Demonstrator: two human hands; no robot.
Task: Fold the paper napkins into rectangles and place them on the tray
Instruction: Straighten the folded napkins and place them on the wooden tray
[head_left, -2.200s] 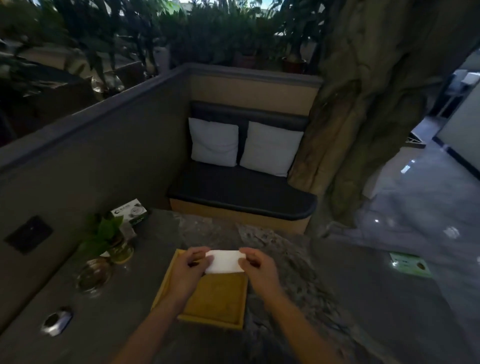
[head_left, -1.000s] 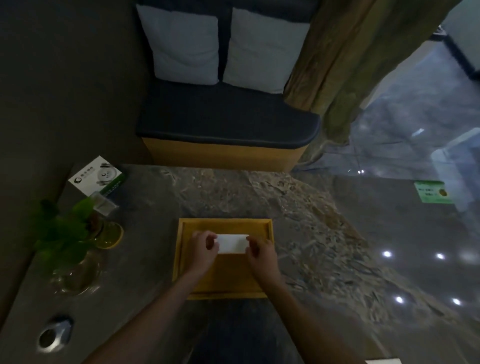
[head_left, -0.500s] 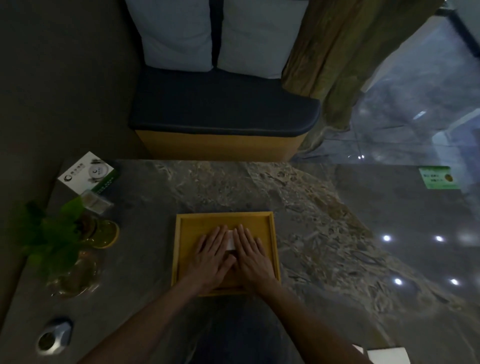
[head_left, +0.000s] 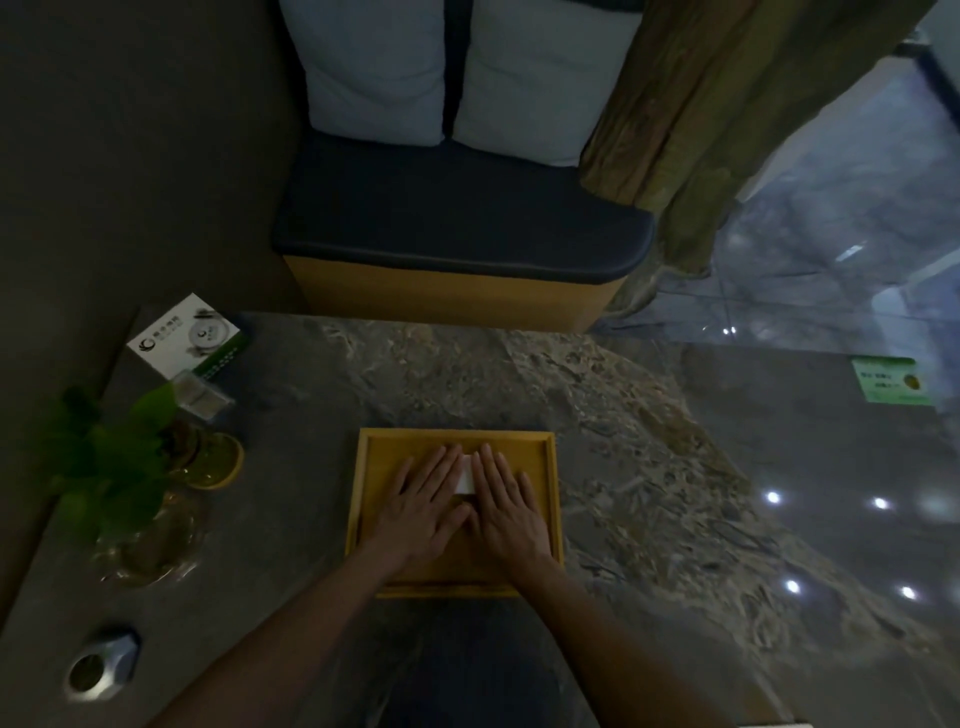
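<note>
— Fingers (head_left: 441, 470) of both my hands lie flat and spread, gripping nothing, just pressing down on the napkin (head_left: 465, 480) in the middle of the frame.

— Why flat rather than pinching it?

— My guess is the fold needs setting. Paper springs back, so I lay my left hand (head_left: 423, 512) and right hand (head_left: 506, 512) palm-down side by side, thumbs nearly touching, and let the weight crease it.

— Where is the napkin exactly?

— Inside the wooden tray (head_left: 551, 519), toward its upper half. Only a narrow white strip shows between my two index fingers — the rest is under my palms, so I cannot tell whether the edges line up.

— And the tray?

— Lower centre of the frame, on the stone table (head_left: 649, 467), squarely in front of me so both arms reach it evenly. It looks otherwise bare.

— Anything close enough to bother you?

— Not really. The plant in its glass vase (head_left: 150, 525) and the small card box (head_left: 182, 335) sit well apart at the left of the frame, and a green card (head_left: 891, 379) lies at the far right.

— What comes next, you reckon?

— Lifting my hands gently, so the napkin stays put and doesn't cling to my palms.
</note>
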